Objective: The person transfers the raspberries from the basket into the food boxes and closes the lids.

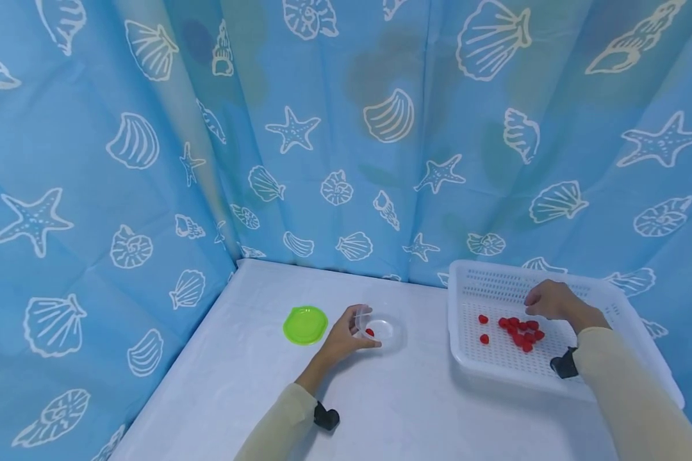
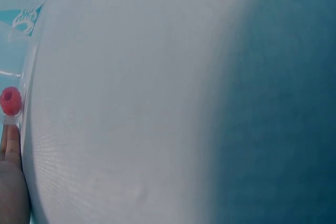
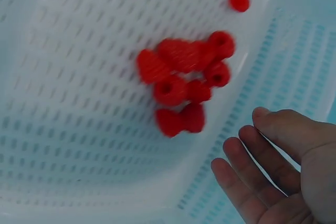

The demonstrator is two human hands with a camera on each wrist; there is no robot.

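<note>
My left hand (image 1: 344, 334) holds a clear round plastic container (image 1: 393, 333) on the white table, thumb at its near side and fingers at its far side. Inside it lies a red raspberry (image 2: 10, 101), seen through the wall at the left edge of the left wrist view. My right hand (image 3: 273, 166) hovers over the white perforated basket (image 1: 467, 358), fingers loosely bent and parted, nothing between them. Beside its fingertips, several raspberries (image 3: 170, 89) lie clustered on the basket floor. A single raspberry (image 3: 239, 2) lies apart from the cluster.
A bright green lid (image 1: 305, 325) lies flat on the table (image 1: 207, 397), left of my left hand. The basket's raised walls surround the raspberries on the right. A blue curtain (image 1: 334, 160) with shell prints hangs behind and along the left side.
</note>
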